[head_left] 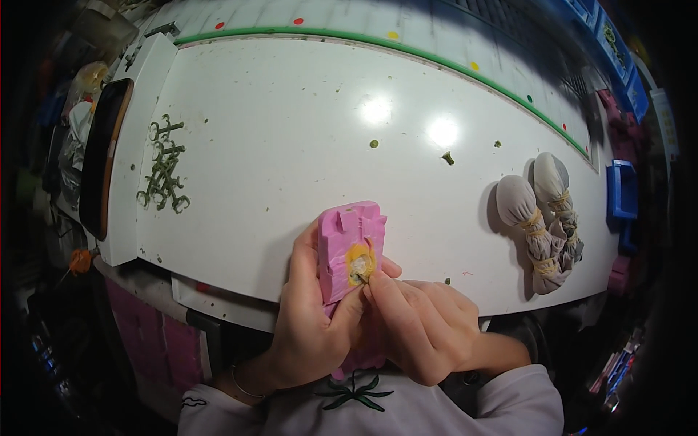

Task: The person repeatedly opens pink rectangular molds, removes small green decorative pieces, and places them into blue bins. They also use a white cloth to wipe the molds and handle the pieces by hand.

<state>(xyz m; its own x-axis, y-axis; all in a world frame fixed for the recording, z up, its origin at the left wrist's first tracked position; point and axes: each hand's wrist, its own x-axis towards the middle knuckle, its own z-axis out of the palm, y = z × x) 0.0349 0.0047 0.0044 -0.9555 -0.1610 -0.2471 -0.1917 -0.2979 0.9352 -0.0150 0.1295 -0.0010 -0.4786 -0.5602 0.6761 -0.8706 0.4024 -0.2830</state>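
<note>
Near the table's front edge, my left hand [309, 312] is wrapped round a pink block [336, 243] that looks like a rubber mold, held tilted up. Its face has an opening with a yellow rim [354, 256] and a pale, partly greenish inside. Thumb and forefinger of my right hand [425, 327] are pinched together at the lower edge of that opening. Whatever they hold, if anything, is too small to make out. More pink material shows below, between my wrists.
Green branching pieces [166, 167] lie at the left, beside a dark phone [113, 156]. Green crumbs [448, 158] dot the white table [291, 131]. Two cloth bundles [518, 200] tied with bands lie at the right. A green strip [407, 49] borders the back; blue bins [622, 190] stand right.
</note>
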